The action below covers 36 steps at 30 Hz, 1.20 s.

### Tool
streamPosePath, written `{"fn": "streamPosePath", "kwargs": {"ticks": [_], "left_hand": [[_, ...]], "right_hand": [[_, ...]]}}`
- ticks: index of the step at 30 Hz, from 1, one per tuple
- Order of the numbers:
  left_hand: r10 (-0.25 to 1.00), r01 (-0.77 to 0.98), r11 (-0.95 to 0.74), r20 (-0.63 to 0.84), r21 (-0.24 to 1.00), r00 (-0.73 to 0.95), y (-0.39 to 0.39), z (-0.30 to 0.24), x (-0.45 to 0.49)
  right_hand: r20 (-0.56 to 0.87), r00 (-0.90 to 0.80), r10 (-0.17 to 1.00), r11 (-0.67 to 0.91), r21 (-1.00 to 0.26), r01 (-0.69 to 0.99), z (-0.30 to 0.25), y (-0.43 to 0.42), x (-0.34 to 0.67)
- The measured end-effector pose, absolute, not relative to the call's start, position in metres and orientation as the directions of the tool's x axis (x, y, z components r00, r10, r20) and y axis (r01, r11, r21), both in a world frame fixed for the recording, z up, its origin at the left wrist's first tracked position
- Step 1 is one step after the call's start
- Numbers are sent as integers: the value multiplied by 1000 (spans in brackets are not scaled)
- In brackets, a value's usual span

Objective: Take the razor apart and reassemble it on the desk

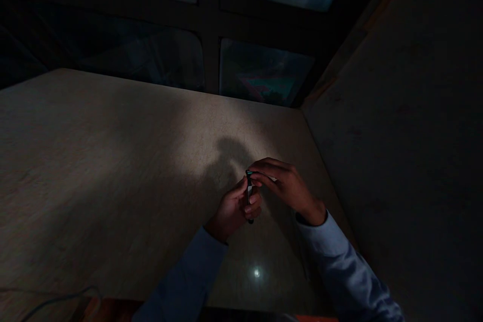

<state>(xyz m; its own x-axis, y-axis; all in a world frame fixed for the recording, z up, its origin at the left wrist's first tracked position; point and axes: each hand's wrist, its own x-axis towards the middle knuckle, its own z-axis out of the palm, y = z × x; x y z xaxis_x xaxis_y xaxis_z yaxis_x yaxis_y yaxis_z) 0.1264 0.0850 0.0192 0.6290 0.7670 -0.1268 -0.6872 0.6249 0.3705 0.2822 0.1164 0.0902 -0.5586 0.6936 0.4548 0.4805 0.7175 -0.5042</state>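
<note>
A slim, dark, stick-like object [249,192] with a pale patch along its side stands nearly upright above the tabletop. My left hand [237,206] is closed around its shaft, the thumb on one side and the curled fingers on the other. The dark lower end pokes out below those fingers. At the upper end is a small teal part [249,173], pinched by the fingertips of my right hand [287,183]. Dim light and the fingers hide much of the object, so its exact kind cannot be made out.
The pale stone-like tabletop [113,171] carries shadows of my hands and a small bright reflection. Dark-framed windows [264,68] stand behind it, and a dark wall [407,161] rises on the right. A thin cable [71,296] runs at the lower left.
</note>
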Motion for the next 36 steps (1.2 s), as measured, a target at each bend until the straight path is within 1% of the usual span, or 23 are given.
{"fn": "streamPosePath", "kwargs": {"ticks": [10,18,30,36], "left_hand": [[763,-689,627,-111,364,636,85,21,126],[764,-680,624,-118,385,634,86,17,127],[780,-701,599,-81,387,621,85,19,125],[778,-696,599,-82,395,623,85,20,125]], "right_hand": [[483,-525,700,711,-531,460,89,115,281],[500,-534,682,730,-506,459,90,115,282],[474,-521,710,703,-526,479,90,114,282],[493,-515,701,710,-543,447,89,114,282]]}}
